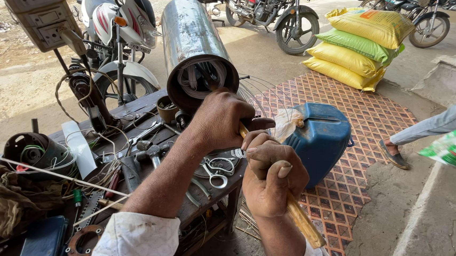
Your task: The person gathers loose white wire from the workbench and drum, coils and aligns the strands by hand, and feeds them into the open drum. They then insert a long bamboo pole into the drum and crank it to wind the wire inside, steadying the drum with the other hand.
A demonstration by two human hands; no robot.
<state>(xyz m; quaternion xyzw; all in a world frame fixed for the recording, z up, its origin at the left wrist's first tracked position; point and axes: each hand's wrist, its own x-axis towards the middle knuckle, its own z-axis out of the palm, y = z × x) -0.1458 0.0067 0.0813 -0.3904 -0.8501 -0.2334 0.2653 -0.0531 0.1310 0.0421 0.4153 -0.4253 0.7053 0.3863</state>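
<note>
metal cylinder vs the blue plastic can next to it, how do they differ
The metal cylinder is shiny, bare steel; the blue plastic can is matte and boxy. The cylinder lies tilted on the workbench with its open end, showing wire windings, facing the camera; the can sits lower, beside the bench on the patterned mat. Both hands, left hand and right hand, grip a wooden stick pushed into the cylinder; the can is untouched.

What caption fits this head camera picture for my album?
Both hands, left hand and right hand, grip a wooden stick pushed into a shiny metal cylinder over a cluttered workbench.
</note>
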